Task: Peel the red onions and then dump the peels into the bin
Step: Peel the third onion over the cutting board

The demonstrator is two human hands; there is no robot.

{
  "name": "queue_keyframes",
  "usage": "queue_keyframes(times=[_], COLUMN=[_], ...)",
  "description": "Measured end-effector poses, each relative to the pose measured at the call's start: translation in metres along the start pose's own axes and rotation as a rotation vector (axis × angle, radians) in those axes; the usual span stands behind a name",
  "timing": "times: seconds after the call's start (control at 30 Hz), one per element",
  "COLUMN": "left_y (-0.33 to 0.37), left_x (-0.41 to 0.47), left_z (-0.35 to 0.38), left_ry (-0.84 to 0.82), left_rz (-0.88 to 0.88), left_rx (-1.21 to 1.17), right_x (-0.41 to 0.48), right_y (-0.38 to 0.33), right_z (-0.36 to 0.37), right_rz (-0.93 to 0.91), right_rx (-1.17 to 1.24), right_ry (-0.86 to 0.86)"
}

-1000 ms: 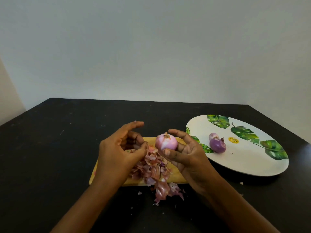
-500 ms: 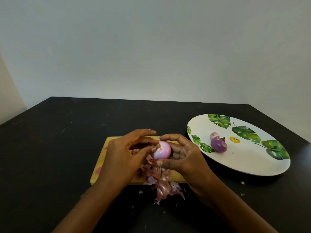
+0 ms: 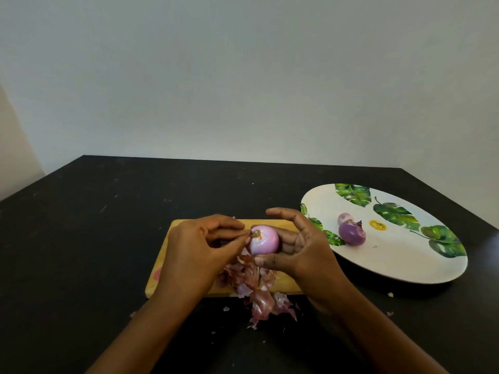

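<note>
Over on the left we have the black tabletop [image 3: 81, 238], and lying flat on it, the yellow rectangular wooden cutting board [image 3: 289, 283]. Above the board is our left hand [image 3: 197, 247], its grip pinching thumb to fingertips at the brown root end of the pale pink peeled onion [image 3: 264, 239]. We see that onion held just over the board, above a heap of papery reddish-purple onion peels [image 3: 251, 279] spilling off the near edge onto the tabletop. Our right hand [image 3: 305, 247] cradles it, thumb beneath, fingers curled behind, forefinger arched over. Further right sits the white oval plate with green leaf prints [image 3: 405, 260], carrying a purple round onion [image 3: 351, 233] just beside a smaller pale onion [image 3: 345, 218].
</note>
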State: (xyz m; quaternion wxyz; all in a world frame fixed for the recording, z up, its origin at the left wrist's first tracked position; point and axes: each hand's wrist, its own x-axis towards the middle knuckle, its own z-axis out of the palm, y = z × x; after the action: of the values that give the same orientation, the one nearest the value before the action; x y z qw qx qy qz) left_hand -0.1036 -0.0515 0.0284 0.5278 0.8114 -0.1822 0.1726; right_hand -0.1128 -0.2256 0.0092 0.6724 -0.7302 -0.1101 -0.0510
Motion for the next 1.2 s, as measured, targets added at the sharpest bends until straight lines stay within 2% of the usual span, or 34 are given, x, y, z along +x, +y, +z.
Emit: queue_keyframes(times=[0.1, 0.33, 0.73, 0.8, 0.97, 1.2], left_y=[0.002, 0.001, 0.004, 0.005, 0.011, 0.006], left_x=[0.0, -0.001, -0.008, -0.008, -0.004, -0.003], left_z=[0.001, 0.004, 0.012, 0.011, 0.007, 0.004], left_ry=[-0.044, -0.019, 0.177, 0.191, 0.174, 0.109], left_rz=[-0.053, -0.087, -0.06, -0.059, -0.065, -0.028], left_rx=[-0.039, -0.023, 0.16, 0.109, -0.166, -0.04], right_x=[0.0, 0.001, -0.001, -0.001, 0.002, 0.002], right_y=[0.001, 0.004, 0.007, 0.005, 0.001, 0.005], right_z=[-0.001, 0.003, 0.017, 0.017, 0.01, 0.01], right_rz=[0.001, -0.048, -0.101, -0.086, -0.009, -0.025], right_rx=[-0.032, -0.14, -0.176, -0.157, 0.066, -0.039], right_ry=[-0.008, 0.042, 0.087, 0.081, 0.094, 0.092])
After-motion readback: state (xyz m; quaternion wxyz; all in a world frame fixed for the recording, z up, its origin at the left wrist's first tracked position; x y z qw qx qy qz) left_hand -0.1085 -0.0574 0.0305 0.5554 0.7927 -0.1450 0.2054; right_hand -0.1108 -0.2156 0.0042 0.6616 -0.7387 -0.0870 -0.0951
